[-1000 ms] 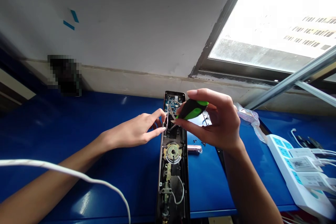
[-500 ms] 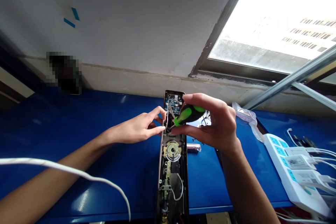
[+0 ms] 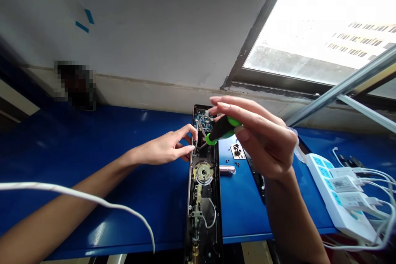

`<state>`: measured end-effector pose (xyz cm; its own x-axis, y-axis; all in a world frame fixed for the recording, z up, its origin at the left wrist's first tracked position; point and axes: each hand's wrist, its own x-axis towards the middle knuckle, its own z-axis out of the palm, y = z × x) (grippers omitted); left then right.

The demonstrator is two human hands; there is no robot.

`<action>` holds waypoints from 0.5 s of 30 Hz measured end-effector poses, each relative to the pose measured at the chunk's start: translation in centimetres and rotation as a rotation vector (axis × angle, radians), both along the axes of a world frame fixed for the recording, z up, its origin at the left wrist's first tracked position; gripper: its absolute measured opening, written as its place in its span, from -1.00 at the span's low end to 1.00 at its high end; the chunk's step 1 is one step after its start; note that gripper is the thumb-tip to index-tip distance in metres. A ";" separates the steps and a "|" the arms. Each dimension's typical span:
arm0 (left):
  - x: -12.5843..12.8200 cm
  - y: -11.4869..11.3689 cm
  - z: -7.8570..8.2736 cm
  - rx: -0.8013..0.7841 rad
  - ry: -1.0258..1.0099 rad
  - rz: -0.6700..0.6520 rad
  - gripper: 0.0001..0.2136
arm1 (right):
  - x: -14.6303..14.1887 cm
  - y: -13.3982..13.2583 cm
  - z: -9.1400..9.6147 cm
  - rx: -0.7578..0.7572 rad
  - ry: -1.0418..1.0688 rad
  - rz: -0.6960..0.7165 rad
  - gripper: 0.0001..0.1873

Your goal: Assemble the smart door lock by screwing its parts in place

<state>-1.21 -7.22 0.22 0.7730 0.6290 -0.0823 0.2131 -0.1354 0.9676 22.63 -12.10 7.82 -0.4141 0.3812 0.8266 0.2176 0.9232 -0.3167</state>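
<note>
The right hand (image 3: 262, 140) pinches a green-and-black screwdriver (image 3: 221, 131), the left hand (image 3: 167, 148) a lock wire (image 3: 196, 140); charger labels (image 3: 342, 183) are unreadably small.

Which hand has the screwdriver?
The right hand, gripping the green-and-black screwdriver; the left hand has no tool, its fingers at the wires inside the electronic lock.

An open electronic door lock (image 3: 202, 185) lengthwise on the bench (image 3: 93, 152), small screws (image 3: 237, 164) just right of it, a power strip (image 3: 335, 202) farther right.

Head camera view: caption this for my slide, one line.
Right hand holds a screwdriver over an open door lock, left hand at its wires.
</note>
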 end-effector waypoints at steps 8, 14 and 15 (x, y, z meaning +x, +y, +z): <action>0.0 -0.1 0.3 -0.012 0.013 -0.003 -0.82 | 0.5 1.0 -0.2 0.098 0.071 -0.079 -0.53; -0.1 -0.1 0.3 -0.026 0.015 0.000 -0.83 | 0.3 0.9 -0.5 -0.066 0.065 0.063 -0.47; -0.1 -0.1 0.3 -0.023 0.016 0.001 -0.83 | 0.3 1.0 -0.5 -0.034 0.082 0.057 -0.47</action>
<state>-1.32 -7.29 0.51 0.7710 0.6275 -0.1089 0.2283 -0.1127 0.9670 22.92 -11.07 7.33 -0.3679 0.3872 0.8454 0.1368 0.9218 -0.3626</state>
